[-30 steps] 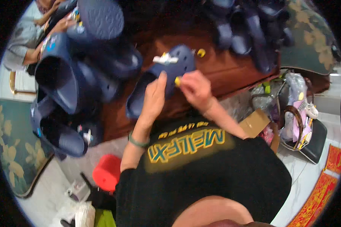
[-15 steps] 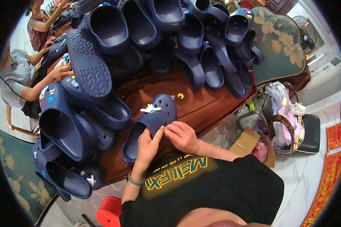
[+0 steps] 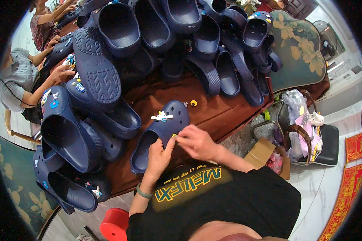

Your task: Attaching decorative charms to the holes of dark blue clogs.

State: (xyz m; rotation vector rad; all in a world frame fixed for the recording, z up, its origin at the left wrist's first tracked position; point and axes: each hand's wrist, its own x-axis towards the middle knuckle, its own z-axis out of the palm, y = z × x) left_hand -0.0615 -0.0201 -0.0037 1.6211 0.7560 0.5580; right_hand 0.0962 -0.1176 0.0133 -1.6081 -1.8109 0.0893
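A navy clog (image 3: 173, 116) lies tilted on the brown cloth in front of me, its holed toe pointing away. A white charm (image 3: 161, 117) with blue parts sits on its upper. My left hand (image 3: 159, 157) grips the clog's near side, with the fingers partly hidden inside the opening. At the left thumb tip shows a small yellow piece (image 3: 174, 135), apparently a charm. Beside it my right hand (image 3: 198, 143) is closed with bent fingers, slightly blurred; what its fingertips hold is hidden. Past the toe lie a round yellow-and-black charm (image 3: 194, 103) and a small pale charm (image 3: 185, 104).
Piled navy clogs (image 3: 118, 30) ring the far and left sides of the brown cloth (image 3: 157, 94). At far left another person (image 3: 20, 76) handles clogs. To the right stand a cardboard box (image 3: 261, 152) and a black chair (image 3: 330, 140) with bags. A red stool (image 3: 114, 225) is below.
My right hand has lifted slightly and its fingers have curled more. The left hand stays on the clog. The whole view has shifted a little.
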